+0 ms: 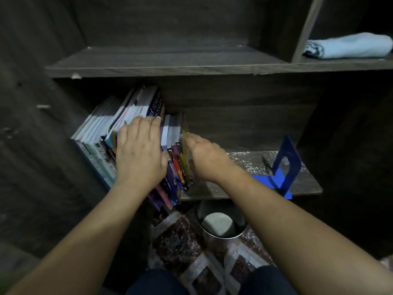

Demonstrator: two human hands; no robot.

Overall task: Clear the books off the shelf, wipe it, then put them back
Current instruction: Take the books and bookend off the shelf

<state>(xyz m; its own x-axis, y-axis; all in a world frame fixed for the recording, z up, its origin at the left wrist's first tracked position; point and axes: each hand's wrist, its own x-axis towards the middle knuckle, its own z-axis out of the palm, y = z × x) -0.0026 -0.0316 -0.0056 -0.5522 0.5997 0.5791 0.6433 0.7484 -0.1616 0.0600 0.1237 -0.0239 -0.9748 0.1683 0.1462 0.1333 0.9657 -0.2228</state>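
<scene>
A row of books (102, 126) stands at the left end of the lower dark wooden shelf (240, 188), leaning left. My left hand (139, 150) lies flat on top of the middle books, fingers reaching to their far edge, thumb against a smaller book. My right hand (207, 158) presses with straight fingers against the right side of the last, yellow-edged book (185, 158). A folded light blue cloth (348, 46) lies on the upper shelf at the right.
A blue metal bookend (286, 165) stands on the dusty right part of the lower shelf. The upper shelf board (161, 64) juts out above the books. Below, a round metal bin (221, 224) stands on a patterned floor.
</scene>
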